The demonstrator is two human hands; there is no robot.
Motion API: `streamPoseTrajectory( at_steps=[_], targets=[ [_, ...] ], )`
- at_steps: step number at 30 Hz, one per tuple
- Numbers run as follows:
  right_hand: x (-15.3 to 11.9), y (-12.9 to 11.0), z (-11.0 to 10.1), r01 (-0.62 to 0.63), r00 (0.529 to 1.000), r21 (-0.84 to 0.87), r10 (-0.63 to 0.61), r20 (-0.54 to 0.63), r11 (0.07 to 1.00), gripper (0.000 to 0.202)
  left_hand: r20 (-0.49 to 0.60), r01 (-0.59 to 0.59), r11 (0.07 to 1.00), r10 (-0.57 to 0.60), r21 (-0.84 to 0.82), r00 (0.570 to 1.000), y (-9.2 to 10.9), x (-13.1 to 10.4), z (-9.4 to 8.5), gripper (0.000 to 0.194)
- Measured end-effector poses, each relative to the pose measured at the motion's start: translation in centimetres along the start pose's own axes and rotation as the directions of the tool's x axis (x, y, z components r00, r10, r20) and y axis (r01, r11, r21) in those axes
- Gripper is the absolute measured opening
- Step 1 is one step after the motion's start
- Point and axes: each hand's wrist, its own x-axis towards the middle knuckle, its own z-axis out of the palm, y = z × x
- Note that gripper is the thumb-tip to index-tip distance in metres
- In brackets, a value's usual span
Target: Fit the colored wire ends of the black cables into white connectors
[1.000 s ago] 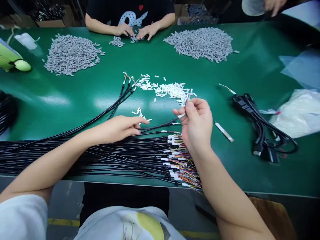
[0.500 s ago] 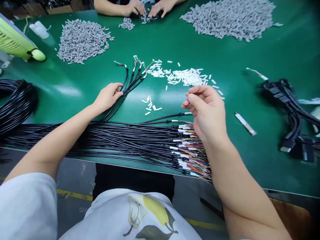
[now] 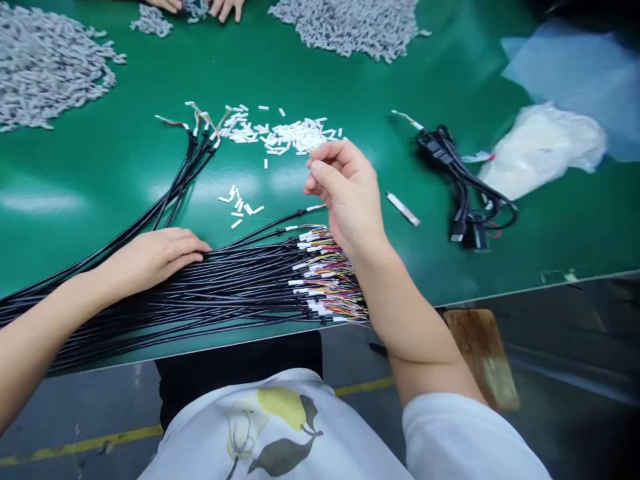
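My left hand [image 3: 153, 262] lies across a thick bundle of black cables [image 3: 250, 277], fingers stretched out and their tips touching the upper cables. The bundle's ends show white sleeves and thin coloured wires [image 3: 327, 267]. Above the bundle, to its right, my right hand [image 3: 350, 193] is closed in a pinch; whatever sits between thumb and fingers is too small to make out. Just beyond it is a pile of small white tubes [image 3: 300, 135], with a few more white tubes [image 3: 239, 207] nearer me. Several separate black cables [image 3: 180, 177] fan out left of these.
Grey piles of small parts lie at the back left [image 3: 50, 67] and back centre [image 3: 355, 23], near another person's hands [image 3: 225, 8]. Rightward are a white strip-like tool [image 3: 403, 209], a coiled black cable [image 3: 450, 167] and a white plastic bag [image 3: 545, 147]. A wooden stool [image 3: 483, 357] stands below.
My left hand has let go of the separate cables and come down onto the bundle. My right hand stays pinched above the wire ends. The view has swung to the right.
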Motion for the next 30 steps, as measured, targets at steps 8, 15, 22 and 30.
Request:
streamPoseTrajectory(
  at_steps=[8, 15, 22, 30],
  targets=[
    [-1.6, -3.0, -1.1, -0.280, 0.389, -0.003, 0.116, 0.914, 0.960, 0.022, -0.270, 0.287, 0.746, -0.528, -0.601, 0.805, 1.5, 0.0, -1.3, 0.007],
    [-2.4, -0.8, 1.7, -0.274, 0.693, 0.086, 0.134, 0.708, 0.958, 0.043, -0.015, 0.289, 0.820, -0.340, -0.494, 0.940, 2.3, -0.2, -0.3, 0.035],
    [-2.3, -0.9, 2.1, -0.370, 0.821, 0.345, 0.129, 0.557, 0.863, 0.036, 0.224, 0.278, 0.761, -0.178, -0.586, 0.958, 0.8, -0.4, -0.8, 0.044],
    [-3.0, -1.0, 2.0, -0.500, 0.604, 0.098, 0.265, 0.752, 0.860, 0.041, 0.039, 0.132, 0.828, -0.132, -0.545, 0.990, 3.1, 1.9, -1.9, 0.030]
  ],
)
